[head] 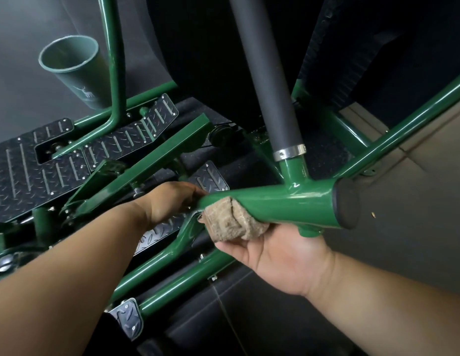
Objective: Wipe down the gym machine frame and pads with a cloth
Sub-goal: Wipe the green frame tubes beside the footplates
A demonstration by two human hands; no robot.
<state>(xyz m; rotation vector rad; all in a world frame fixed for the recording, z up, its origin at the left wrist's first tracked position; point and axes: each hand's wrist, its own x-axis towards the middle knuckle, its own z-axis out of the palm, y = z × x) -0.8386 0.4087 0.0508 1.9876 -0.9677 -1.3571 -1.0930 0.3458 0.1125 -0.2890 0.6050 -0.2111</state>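
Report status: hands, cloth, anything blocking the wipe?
Right hand presses tan cloth against underside of green frame tube. Left hand grips tube's far end. Upright foam-grip post joins tube just ahead.

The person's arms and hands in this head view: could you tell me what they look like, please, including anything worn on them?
Both forearms are bare as far as the frame shows: no sleeves, gloves, watch or bracelets. The left hand and the right hand show no rings or markings on the parts visible; most fingers are hidden.

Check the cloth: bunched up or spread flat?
Bunched: the cloth sits wadded in the right hand, pressed against the green frame tube.
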